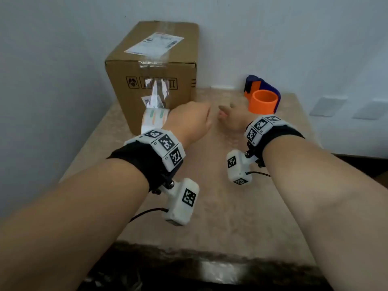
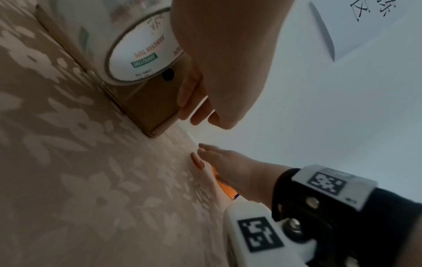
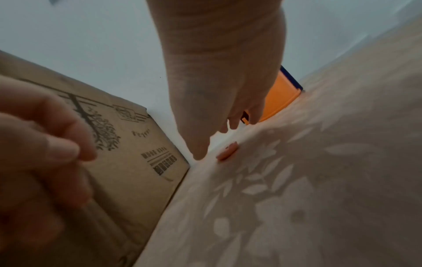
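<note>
A brown cardboard box (image 1: 155,66) with a shipping label stands at the back left of the table (image 1: 220,211). My left hand (image 1: 189,120) grips a roll of clear tape (image 1: 154,119) against the box's front, low down; a strip of tape runs up from the roll onto the box face. In the left wrist view the fingers (image 2: 189,90) curl round the roll (image 2: 141,52). My right hand (image 1: 227,116) hovers beside it, fingers loosely extended and empty, just in front of an orange and blue tape dispenser (image 1: 262,98). The right wrist view shows those fingers (image 3: 228,101) pointing down at the cloth.
A beige leaf-patterned cloth (image 3: 319,180) covers the table. White walls close in behind and to the left. The table's dark front edge (image 1: 210,267) is near me. The box (image 3: 128,162) and dispenser (image 3: 278,101) stand by the back wall.
</note>
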Tool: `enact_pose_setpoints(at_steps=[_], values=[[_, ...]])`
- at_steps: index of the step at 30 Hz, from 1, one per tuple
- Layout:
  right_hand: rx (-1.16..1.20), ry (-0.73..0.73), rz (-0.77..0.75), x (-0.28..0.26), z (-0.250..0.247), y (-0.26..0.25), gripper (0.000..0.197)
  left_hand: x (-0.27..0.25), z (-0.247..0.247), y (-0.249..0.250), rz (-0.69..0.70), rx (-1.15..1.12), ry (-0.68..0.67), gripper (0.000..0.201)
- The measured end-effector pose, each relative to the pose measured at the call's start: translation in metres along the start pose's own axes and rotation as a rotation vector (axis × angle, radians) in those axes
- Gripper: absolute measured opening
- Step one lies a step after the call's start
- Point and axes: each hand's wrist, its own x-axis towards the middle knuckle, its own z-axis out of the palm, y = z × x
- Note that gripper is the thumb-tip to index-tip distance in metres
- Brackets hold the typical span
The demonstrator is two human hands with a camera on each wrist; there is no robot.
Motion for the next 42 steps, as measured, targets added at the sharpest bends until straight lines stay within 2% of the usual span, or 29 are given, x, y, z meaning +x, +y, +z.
enact_pose_setpoints(at_steps=[1,3,8,11,14,16,18,19,23,25,28,31,33,35,38,42], values=[[-0.014,-0.067,0.012,-0.002,0.000,-0.001,0.044,0.000,-0.001,-0.001,-0.022,0.025,-0.032,0.022],[-0.014,-0.081,-0.036,-0.005,0.000,0.002,0.042,0.004,0.004,-0.003,-0.035,0.055,-0.032,0.023],[0.180,0.124,-0.052,-0.033,0.007,0.009,0.020,0.006,0.007,0.003,-0.024,0.033,-0.009,0.028],[0.176,0.138,-0.044,-0.057,0.007,0.002,0.029,0.004,0.005,0.006,-0.015,0.038,0.000,0.028],[0.135,0.051,0.072,-0.070,0.004,-0.004,0.044,0.001,-0.005,0.011,0.013,0.035,0.044,0.026],[0.116,0.032,0.108,-0.078,0.001,-0.006,0.039,-0.004,-0.015,0.013,0.023,-0.004,0.109,0.025],[0.195,0.067,0.092,-0.086,-0.001,-0.009,0.025,-0.013,-0.028,0.010,0.035,-0.061,0.183,0.021],[0.278,0.105,0.072,-0.088,-0.001,-0.010,0.019,-0.018,-0.035,0.006,0.046,-0.107,0.223,0.020],[0.694,0.320,-0.013,-0.089,-0.015,-0.026,0.022,-0.037,-0.057,-0.020,0.060,-0.269,0.447,0.020],[0.877,0.388,-0.083,-0.089,-0.023,-0.040,0.013,-0.042,-0.058,-0.039,0.004,-0.321,0.610,0.016],[0.935,0.406,-0.173,-0.086,-0.029,-0.060,0.012,-0.049,-0.045,-0.064,-0.192,-0.383,0.749,0.022],[1.029,0.374,-0.236,-0.078,-0.031,-0.079,0.012,-0.049,-0.032,-0.088,-0.426,-0.524,0.702,0.046],[1.050,0.347,-0.237,-0.072,-0.031,-0.089,0.020,-0.048,-0.030,-0.098,-0.430,-0.809,0.623,0.052],[1.042,0.320,-0.230,-0.069,-0.029,-0.094,0.024,-0.051,-0.031,-0.098,-0.403,-1.010,0.517,0.047],[1.073,0.354,-0.192,-0.072,-0.030,-0.092,0.025,-0.055,-0.031,-0.091,-0.373,-0.981,0.503,0.036],[1.018,0.406,-0.129,-0.086,-0.040,-0.070,0.027,-0.054,-0.025,-0.067,-0.320,-0.943,0.438,0.036]])
